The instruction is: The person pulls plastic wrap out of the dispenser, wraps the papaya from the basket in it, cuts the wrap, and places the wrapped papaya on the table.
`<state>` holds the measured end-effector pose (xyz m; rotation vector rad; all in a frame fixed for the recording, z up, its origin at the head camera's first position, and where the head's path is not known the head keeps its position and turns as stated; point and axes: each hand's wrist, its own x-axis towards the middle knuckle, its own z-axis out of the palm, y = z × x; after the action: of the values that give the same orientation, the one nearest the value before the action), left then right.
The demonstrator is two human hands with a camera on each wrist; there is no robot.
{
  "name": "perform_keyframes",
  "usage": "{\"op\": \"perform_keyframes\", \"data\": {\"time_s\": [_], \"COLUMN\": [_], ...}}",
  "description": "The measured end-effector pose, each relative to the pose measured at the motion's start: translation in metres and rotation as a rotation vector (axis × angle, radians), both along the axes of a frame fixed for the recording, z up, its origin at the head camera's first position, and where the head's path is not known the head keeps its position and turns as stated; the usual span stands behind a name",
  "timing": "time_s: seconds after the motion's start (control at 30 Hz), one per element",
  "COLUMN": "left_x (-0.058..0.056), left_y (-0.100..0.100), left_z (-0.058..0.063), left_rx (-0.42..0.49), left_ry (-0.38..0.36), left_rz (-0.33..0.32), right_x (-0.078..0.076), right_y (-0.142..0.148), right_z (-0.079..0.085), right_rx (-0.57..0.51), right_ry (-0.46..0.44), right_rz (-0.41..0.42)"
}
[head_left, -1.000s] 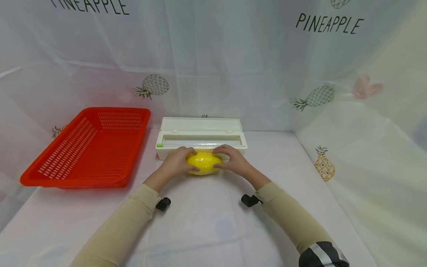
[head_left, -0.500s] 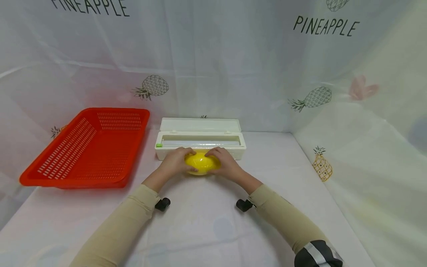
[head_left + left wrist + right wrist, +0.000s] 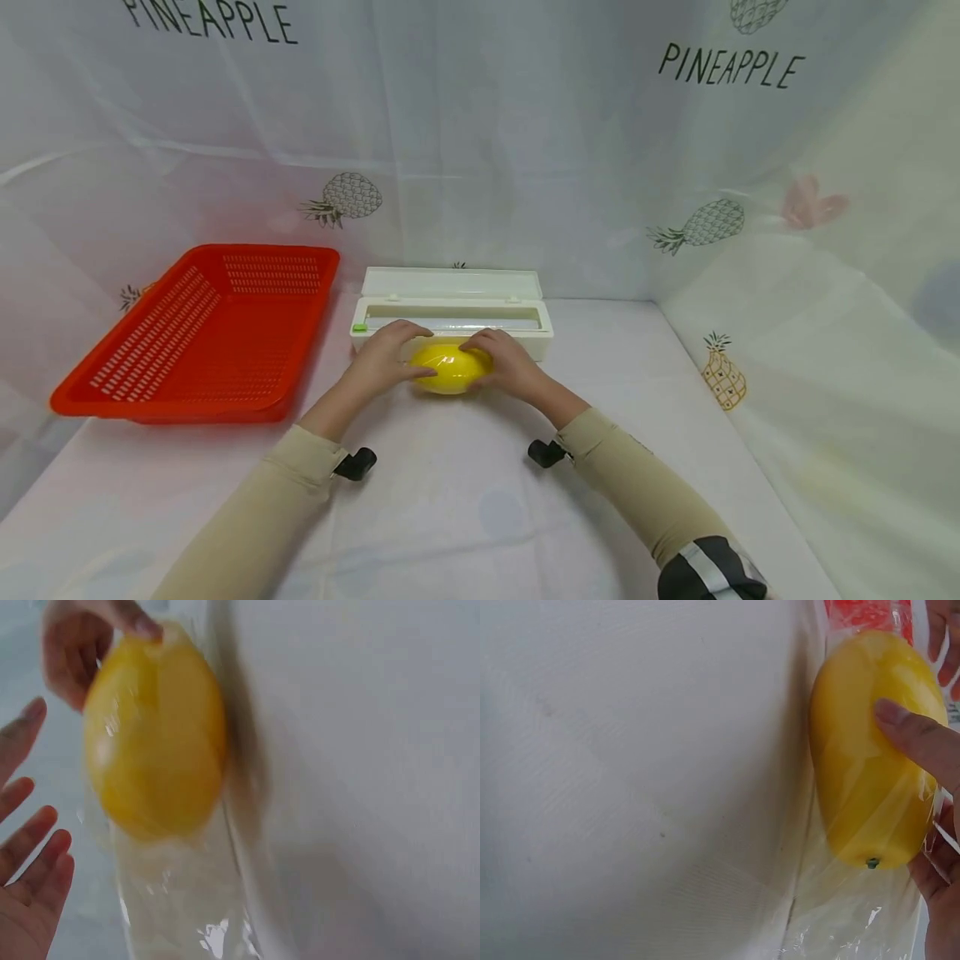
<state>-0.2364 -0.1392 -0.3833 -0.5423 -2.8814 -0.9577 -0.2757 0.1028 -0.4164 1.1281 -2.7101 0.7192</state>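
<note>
A glossy yellow oval fruit (image 3: 450, 369), with a small green stem nub in the right wrist view, lies in front of a white cling film dispenser (image 3: 453, 342). Clear cling film (image 3: 840, 915) lies over and around it, trailing past its ends. My right hand (image 3: 513, 367) holds the fruit's right end, thumb on its surface and fingers behind. My left hand (image 3: 382, 358) is by the left end; in the left wrist view its spread fingers (image 3: 30, 840) are apart from the fruit. How tightly the film clings cannot be told.
A red plastic basket (image 3: 300, 367) stands at the left. The dispenser's lid (image 3: 450, 283) is raised at the back, with a green slider (image 3: 360, 327) at its left. White cloth (image 3: 435, 500) covers the table; a printed curtain (image 3: 510, 150) hangs behind.
My right hand has moved slightly left along the fruit. My left hand has let go of the left end and drawn back left, its fingers spreading. The fruit has shifted slightly left.
</note>
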Motion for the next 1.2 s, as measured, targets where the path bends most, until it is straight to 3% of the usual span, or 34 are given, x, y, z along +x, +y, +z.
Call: {"op": "perform_keyframes", "data": {"time_s": [0.13, 0.23, 0.33, 0.5, 0.83, 0.9, 1.1, 1.2], "left_x": [0.010, 0.013, 0.012, 0.007, -0.002, -0.002, -0.003, -0.004], "left_y": [0.016, 0.026, 0.029, 0.027, 0.024, 0.024, 0.025, 0.026], "left_z": [0.005, 0.000, -0.007, -0.018, -0.033, -0.033, -0.028, -0.027], "left_rx": [0.083, 0.117, 0.103, 0.011, -0.237, -0.264, -0.264, -0.242], "left_ry": [0.016, 0.032, 0.054, 0.121, 0.314, 0.326, 0.331, 0.346], "left_rz": [-0.060, -0.104, -0.099, -0.021, -0.006, 0.001, -0.013, -0.021], "right_x": [0.000, 0.000, -0.001, -0.002, -0.007, -0.004, 0.002, 0.002], "right_y": [0.000, -0.001, -0.001, -0.001, -0.003, -0.004, -0.006, -0.007], "right_z": [0.002, 0.003, 0.005, 0.010, 0.016, 0.013, 0.009, 0.011], "right_rx": [0.005, 0.008, 0.017, 0.038, 0.022, 0.014, 0.016, 0.024], "right_ry": [0.016, 0.026, 0.017, -0.032, -0.178, -0.159, 0.022, 0.044], "right_rz": [0.001, 0.004, -0.003, -0.008, -0.016, -0.016, -0.033, -0.026]}}
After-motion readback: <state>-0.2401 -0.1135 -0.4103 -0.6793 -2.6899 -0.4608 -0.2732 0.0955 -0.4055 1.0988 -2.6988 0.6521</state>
